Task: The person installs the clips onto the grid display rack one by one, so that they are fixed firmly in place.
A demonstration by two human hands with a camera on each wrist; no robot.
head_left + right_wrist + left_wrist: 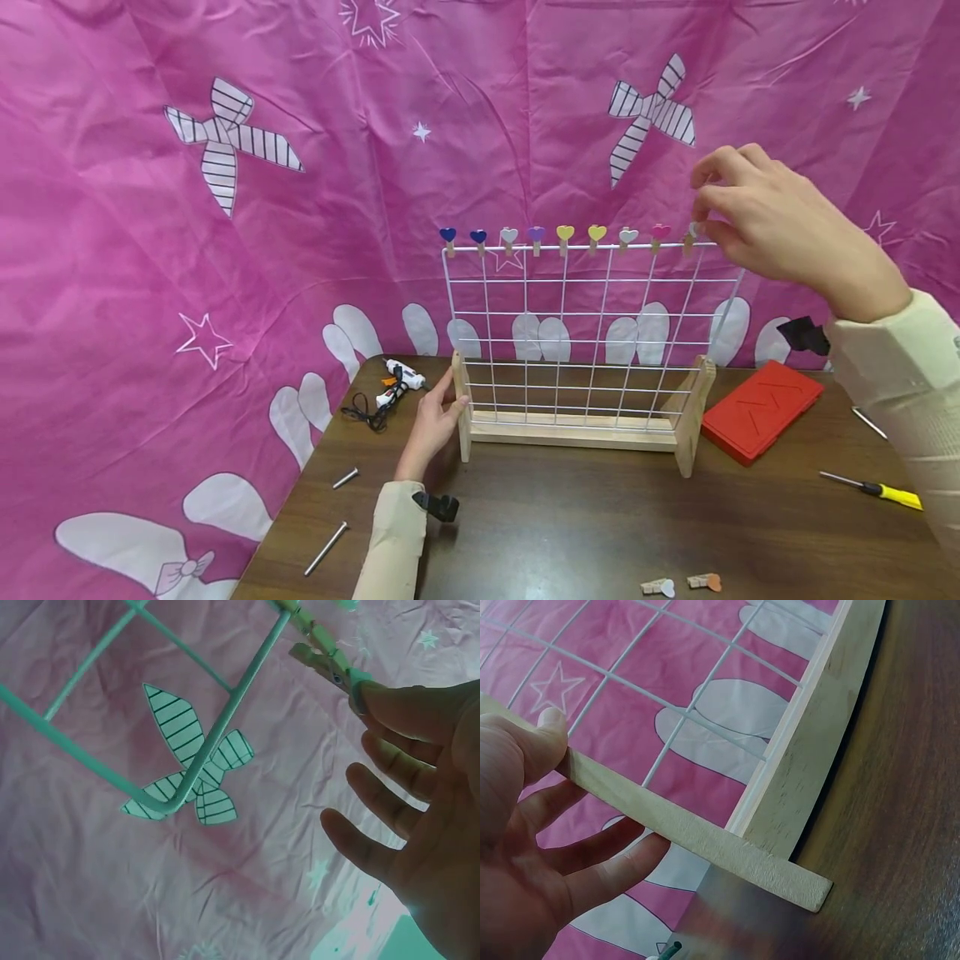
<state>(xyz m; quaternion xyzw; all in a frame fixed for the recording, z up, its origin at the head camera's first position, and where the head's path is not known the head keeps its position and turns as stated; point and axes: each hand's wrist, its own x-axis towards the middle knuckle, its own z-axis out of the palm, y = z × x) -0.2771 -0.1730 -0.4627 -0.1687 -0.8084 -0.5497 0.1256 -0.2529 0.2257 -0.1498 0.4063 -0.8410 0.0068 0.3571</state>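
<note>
My left hand (pixel 435 421) grips the left wooden upright (pixel 697 836) of a stand that carries a white wire grid (pixel 585 314). Its thumb lies on one face, the fingers on the other. Several small clothespins with coloured hearts, such as a yellow-heart clothespin (pixel 597 233), sit along the grid's top wire. At the right end, my right hand (pixel 787 221) is beside a white-heart clothespin (pixel 690 237) clipped to the wire. In the right wrist view, the thumb appears to touch that clothespin (pixel 322 645) at its heart end; the other fingers are spread loosely.
Two loose clothespins, one white-heart (pixel 660 587) and one orange-heart (pixel 705 581), lie near the front edge. A glue gun (pixel 401 377) with its cord is left of the stand, above two bolts (pixel 327 548). On the right are a red case (pixel 761 408) and a yellow-handled screwdriver (pixel 877 490).
</note>
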